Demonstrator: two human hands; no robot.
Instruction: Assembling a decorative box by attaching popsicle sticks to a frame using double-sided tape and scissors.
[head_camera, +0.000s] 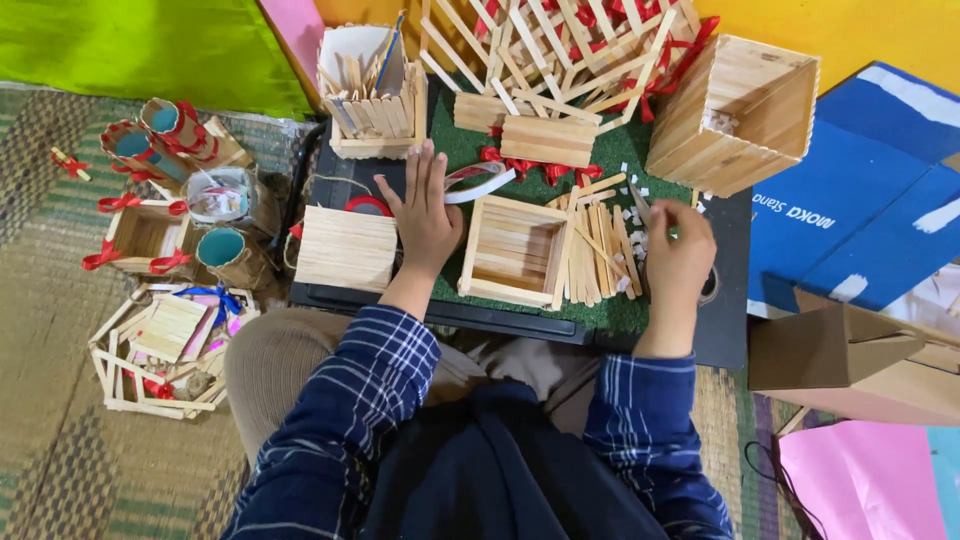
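Centre of frame: the left hand (424, 215) lies flat with fingers spread open on the dark green work mat (470, 150), gripping nothing. It sits between a flat panel of glued wooden sticks (346, 248) to its left and an open square stick box (515, 250) just to its right — fingertips reach toward a curl of white tape (480, 181) and a red tape roll (368, 205).

Right of centre: the right hand (680, 262) is curled closed, fingers pinched together; what they grip is too small to tell. It rests at the edge of a loose pile of sticks (598, 245) lying just beside the open box.

Upper frame: a stick holder with spare sticks (375, 100), a lattice structure with red ribbon (570, 45), and a tall wooden box tilted on its side (735, 110).

Left edge, on the woven floor mat (60, 440) — finished ribboned stick crafts (165, 190).

Right edge: a blue carton (860, 220) and a brown cardboard box (850, 350).
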